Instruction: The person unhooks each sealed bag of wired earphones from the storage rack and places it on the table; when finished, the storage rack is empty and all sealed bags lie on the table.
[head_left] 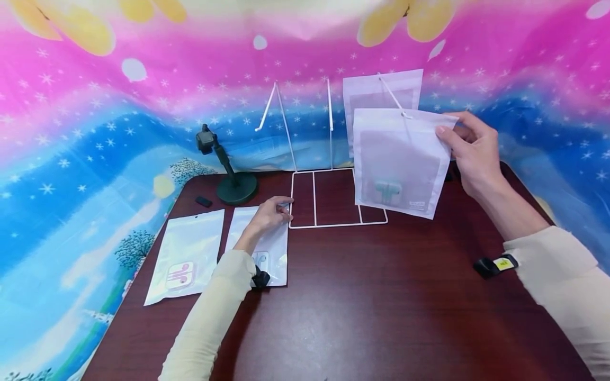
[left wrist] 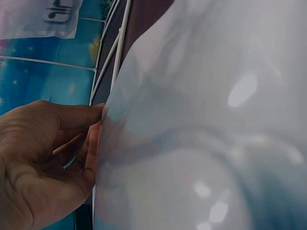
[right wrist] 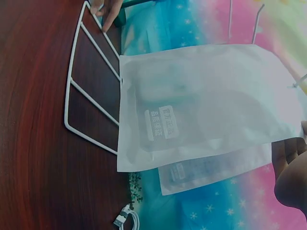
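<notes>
Right hand holding a frosted pouch at the wire rack; left hand steadying the rack base.

I see my right hand (head_left: 472, 153) pinching the top right corner of a frosted white pouch (head_left: 397, 161), thumb in front and fingers curled behind; the pouch hangs upright over the right part of the white wire rack (head_left: 333, 198), its lower edge just above the table (head_left: 381, 307). It is translucent, with a pale green earphone shape low at its centre and a small printed label near the bottom corner. A second similar pouch (head_left: 381, 87) hangs on a rack peg just behind it. My left hand (head_left: 271, 211) lies on a glossy flat pouch (head_left: 267, 248), loosely bent fingers touching the rack's left front corner, gripping nothing I can make out. Another pouch with pink earphones (head_left: 186, 256) lies just to the left.
</notes>
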Demonstrator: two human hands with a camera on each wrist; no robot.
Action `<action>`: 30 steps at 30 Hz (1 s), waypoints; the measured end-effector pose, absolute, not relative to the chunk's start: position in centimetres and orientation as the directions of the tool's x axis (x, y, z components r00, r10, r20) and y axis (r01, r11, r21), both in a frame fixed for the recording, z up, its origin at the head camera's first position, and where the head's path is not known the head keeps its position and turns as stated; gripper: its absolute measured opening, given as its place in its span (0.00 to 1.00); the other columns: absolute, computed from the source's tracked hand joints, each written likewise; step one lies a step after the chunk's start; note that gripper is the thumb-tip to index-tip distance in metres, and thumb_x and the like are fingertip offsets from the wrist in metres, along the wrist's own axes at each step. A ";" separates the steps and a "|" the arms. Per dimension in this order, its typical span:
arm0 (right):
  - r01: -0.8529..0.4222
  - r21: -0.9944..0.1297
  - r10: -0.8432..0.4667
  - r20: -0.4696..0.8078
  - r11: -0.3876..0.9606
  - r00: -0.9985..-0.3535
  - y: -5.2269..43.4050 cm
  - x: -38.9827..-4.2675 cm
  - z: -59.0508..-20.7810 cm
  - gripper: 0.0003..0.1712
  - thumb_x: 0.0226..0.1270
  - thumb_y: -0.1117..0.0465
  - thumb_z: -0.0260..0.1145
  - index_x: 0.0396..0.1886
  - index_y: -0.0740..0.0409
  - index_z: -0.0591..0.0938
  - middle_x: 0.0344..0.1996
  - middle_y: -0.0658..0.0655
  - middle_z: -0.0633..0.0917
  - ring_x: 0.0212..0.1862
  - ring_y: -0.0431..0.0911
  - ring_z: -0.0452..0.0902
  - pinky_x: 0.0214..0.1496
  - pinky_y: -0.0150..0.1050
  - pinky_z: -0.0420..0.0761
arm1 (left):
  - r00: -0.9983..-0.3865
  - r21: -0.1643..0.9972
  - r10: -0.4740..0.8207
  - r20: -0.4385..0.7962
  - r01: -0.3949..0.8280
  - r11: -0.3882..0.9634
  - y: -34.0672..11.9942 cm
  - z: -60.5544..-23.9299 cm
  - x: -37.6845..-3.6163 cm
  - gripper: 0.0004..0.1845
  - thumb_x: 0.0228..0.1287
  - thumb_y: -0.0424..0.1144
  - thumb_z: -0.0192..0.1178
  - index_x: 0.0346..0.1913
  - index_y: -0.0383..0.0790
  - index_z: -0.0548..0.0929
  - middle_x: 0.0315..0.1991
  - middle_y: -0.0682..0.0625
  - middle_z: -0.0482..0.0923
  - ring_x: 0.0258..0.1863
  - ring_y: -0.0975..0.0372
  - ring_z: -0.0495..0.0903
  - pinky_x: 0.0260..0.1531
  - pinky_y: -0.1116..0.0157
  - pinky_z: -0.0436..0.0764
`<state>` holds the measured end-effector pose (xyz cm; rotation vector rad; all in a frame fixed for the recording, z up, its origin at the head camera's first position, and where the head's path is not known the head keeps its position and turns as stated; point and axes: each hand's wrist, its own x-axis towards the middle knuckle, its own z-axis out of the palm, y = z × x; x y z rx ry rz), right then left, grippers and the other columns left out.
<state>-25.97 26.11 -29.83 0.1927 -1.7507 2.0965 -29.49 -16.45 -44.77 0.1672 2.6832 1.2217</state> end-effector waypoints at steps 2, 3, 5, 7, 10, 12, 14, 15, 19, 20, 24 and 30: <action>-0.391 -0.910 0.222 0.357 -0.138 -0.907 26.1 -25.5 -29.8 0.15 0.64 0.68 0.76 0.51 0.57 0.90 0.31 0.52 0.89 0.31 0.41 0.84 0.29 0.29 0.83 | -0.976 0.752 0.179 -0.123 0.026 0.659 -16.4 -44.9 -29.5 0.29 0.67 0.25 0.63 0.70 0.38 0.78 0.52 0.41 0.79 0.45 0.54 0.80 0.42 0.66 0.77; -0.395 -0.908 0.225 0.360 -0.138 -0.906 26.1 -25.3 -29.8 0.15 0.64 0.68 0.76 0.51 0.57 0.90 0.31 0.52 0.89 0.30 0.41 0.84 0.29 0.29 0.82 | -0.976 0.751 0.178 -0.123 0.026 0.660 -16.4 -44.9 -29.5 0.28 0.67 0.25 0.63 0.70 0.38 0.78 0.53 0.41 0.79 0.46 0.54 0.80 0.42 0.66 0.77; -0.397 -0.905 0.224 0.360 -0.150 -0.906 26.1 -24.9 -29.7 0.16 0.64 0.68 0.76 0.52 0.59 0.90 0.31 0.52 0.89 0.30 0.41 0.84 0.28 0.29 0.82 | -0.977 0.747 0.177 -0.122 0.027 0.664 -16.4 -44.9 -29.5 0.28 0.67 0.25 0.63 0.70 0.38 0.78 0.53 0.41 0.79 0.46 0.54 0.80 0.43 0.66 0.77; -0.397 -0.903 0.220 0.359 -0.162 -0.907 26.1 -24.6 -29.6 0.17 0.64 0.68 0.76 0.53 0.60 0.89 0.31 0.53 0.90 0.30 0.42 0.85 0.29 0.29 0.83 | -0.977 0.745 0.178 -0.120 0.030 0.666 -16.5 -44.9 -29.5 0.28 0.67 0.25 0.63 0.70 0.38 0.78 0.53 0.41 0.78 0.45 0.54 0.80 0.43 0.66 0.77; -0.402 -0.899 0.215 0.364 -0.174 -0.906 26.1 -24.2 -29.4 0.19 0.64 0.68 0.76 0.54 0.63 0.88 0.31 0.53 0.90 0.30 0.42 0.86 0.29 0.30 0.84 | -0.977 0.747 0.180 -0.116 0.033 0.664 -16.5 -44.9 -29.5 0.28 0.67 0.25 0.63 0.70 0.38 0.78 0.52 0.41 0.79 0.45 0.54 0.80 0.43 0.65 0.77; -0.406 -0.895 0.214 0.367 -0.183 -0.905 26.1 -23.9 -29.3 0.19 0.64 0.68 0.76 0.54 0.63 0.88 0.31 0.54 0.90 0.31 0.43 0.87 0.30 0.30 0.84 | -0.977 0.749 0.182 -0.113 0.037 0.661 -16.5 -44.9 -29.5 0.28 0.67 0.25 0.63 0.70 0.38 0.78 0.51 0.41 0.79 0.45 0.54 0.80 0.44 0.65 0.76; -0.416 -0.888 0.215 0.375 -0.194 -0.902 26.1 -23.7 -29.1 0.18 0.64 0.69 0.76 0.54 0.64 0.88 0.31 0.54 0.90 0.31 0.43 0.87 0.30 0.31 0.85 | -0.977 0.750 0.183 -0.111 0.039 0.660 -16.5 -45.0 -29.6 0.28 0.66 0.25 0.63 0.70 0.38 0.78 0.50 0.41 0.80 0.45 0.54 0.80 0.44 0.65 0.76; -0.422 -0.883 0.215 0.379 -0.207 -0.900 26.1 -23.6 -29.1 0.18 0.64 0.70 0.75 0.54 0.65 0.88 0.31 0.55 0.90 0.31 0.43 0.87 0.30 0.31 0.85 | -0.977 0.749 0.184 -0.109 0.041 0.662 -16.5 -45.0 -29.6 0.28 0.66 0.25 0.63 0.70 0.38 0.78 0.49 0.41 0.80 0.44 0.54 0.80 0.44 0.65 0.76; -0.444 -0.850 0.213 0.396 -0.282 -0.893 26.2 -23.1 -29.0 0.19 0.63 0.74 0.74 0.54 0.69 0.87 0.32 0.57 0.91 0.32 0.45 0.88 0.30 0.33 0.85 | -0.977 0.746 0.183 -0.110 0.041 0.665 -16.5 -45.0 -29.7 0.28 0.66 0.26 0.64 0.70 0.38 0.78 0.49 0.41 0.80 0.45 0.54 0.80 0.44 0.64 0.76; -0.446 -0.843 0.212 0.397 -0.299 -0.893 26.3 -23.1 -29.0 0.19 0.63 0.74 0.74 0.54 0.70 0.86 0.32 0.58 0.91 0.32 0.46 0.89 0.30 0.33 0.85 | -0.977 0.744 0.182 -0.111 0.040 0.666 -16.5 -45.0 -29.7 0.28 0.67 0.26 0.64 0.70 0.38 0.78 0.49 0.41 0.80 0.45 0.54 0.79 0.44 0.64 0.76; -0.443 -0.831 0.211 0.392 -0.335 -0.895 26.6 -22.7 -29.2 0.18 0.63 0.76 0.73 0.54 0.70 0.86 0.32 0.59 0.91 0.33 0.46 0.89 0.31 0.33 0.86 | -0.978 0.743 0.176 -0.114 0.034 0.668 -16.5 -44.9 -29.7 0.28 0.67 0.26 0.64 0.70 0.38 0.78 0.50 0.41 0.80 0.46 0.53 0.79 0.46 0.63 0.77; -0.431 -0.828 0.214 0.377 -0.359 -0.901 27.1 -22.0 -29.7 0.17 0.64 0.78 0.71 0.53 0.71 0.86 0.30 0.59 0.90 0.32 0.46 0.88 0.30 0.33 0.85 | -0.978 0.747 0.179 -0.108 0.039 0.664 -16.5 -45.0 -29.7 0.28 0.66 0.26 0.65 0.70 0.38 0.78 0.51 0.40 0.79 0.46 0.53 0.80 0.49 0.62 0.77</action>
